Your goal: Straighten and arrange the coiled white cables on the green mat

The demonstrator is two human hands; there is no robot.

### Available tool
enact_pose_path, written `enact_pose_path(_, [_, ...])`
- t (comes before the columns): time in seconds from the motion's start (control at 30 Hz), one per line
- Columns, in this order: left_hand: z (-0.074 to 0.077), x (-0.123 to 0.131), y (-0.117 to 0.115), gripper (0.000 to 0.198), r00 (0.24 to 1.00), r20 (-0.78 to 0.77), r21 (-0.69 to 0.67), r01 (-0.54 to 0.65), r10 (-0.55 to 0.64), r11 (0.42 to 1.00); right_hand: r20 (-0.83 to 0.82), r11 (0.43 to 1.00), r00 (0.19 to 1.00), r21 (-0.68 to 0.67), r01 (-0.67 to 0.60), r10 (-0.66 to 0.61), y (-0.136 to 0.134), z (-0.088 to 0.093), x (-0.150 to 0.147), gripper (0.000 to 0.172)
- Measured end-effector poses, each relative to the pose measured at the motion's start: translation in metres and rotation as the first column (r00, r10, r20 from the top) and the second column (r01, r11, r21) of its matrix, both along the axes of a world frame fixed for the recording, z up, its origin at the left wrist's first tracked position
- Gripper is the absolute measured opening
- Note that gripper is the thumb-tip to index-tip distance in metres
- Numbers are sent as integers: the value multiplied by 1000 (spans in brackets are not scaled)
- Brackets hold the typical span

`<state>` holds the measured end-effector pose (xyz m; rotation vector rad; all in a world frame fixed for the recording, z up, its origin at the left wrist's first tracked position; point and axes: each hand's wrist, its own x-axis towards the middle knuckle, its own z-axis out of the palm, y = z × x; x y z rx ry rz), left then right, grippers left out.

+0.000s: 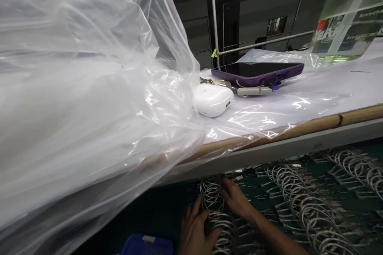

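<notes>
In the lower middle, a row of coiled thin grey cables point(211, 194) lies on the green surface below the shelf edge. My left hand point(196, 229) is at the near left side of this row, its fingers spread and touching or almost touching the loops. On the far right side of the same coils is my right hand point(236, 199), its fingers bent and close together against a cable. Its fingertips are partly hidden and dark, so the exact grip is hard to see.
Longer rows of coiled cables point(302, 203) lie to the right. Above, a shelf with a wooden edge point(356, 116) carries a purple-cased phone point(257, 72), a white earbud case point(214, 99) and a clear bottle point(347, 28). Plastic sheeting point(98, 87) covers the left. A blue bin point(146, 246) sits below.
</notes>
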<state>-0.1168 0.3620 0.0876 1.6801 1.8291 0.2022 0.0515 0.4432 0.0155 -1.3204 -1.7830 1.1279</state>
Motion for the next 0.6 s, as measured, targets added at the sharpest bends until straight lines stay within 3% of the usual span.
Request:
enact_pose_path(0.17, [-23, -7, 13, 35, 996, 91, 117, -28, 18, 993, -114, 997, 991, -15, -71, 69, -8, 4, 7, 19])
enact_pose_path(0.3, [-40, -10, 11, 26, 986, 166, 179, -53, 23, 982, -94, 1000, 995, -21, -12, 9, 16, -1, 0, 24])
enact_pose_path(0.43, [-44, -8, 6, 23, 981, 183, 215, -106, 67, 971, -98, 999, 995, -35, -3, -1, 35, -9, -11, 23])
enact_pose_path(0.5, [-44, -6, 7, 29, 978, 192, 227, -129, 86, 965, -121, 999, 993, -38, 12, -17, 34, -12, -11, 24])
enact_pose_path(0.6, [-47, -5, 13, 65, 973, 206, 231, -149, 102, 962, -139, 998, 990, -52, 21, -28, 24, -15, -4, 23])
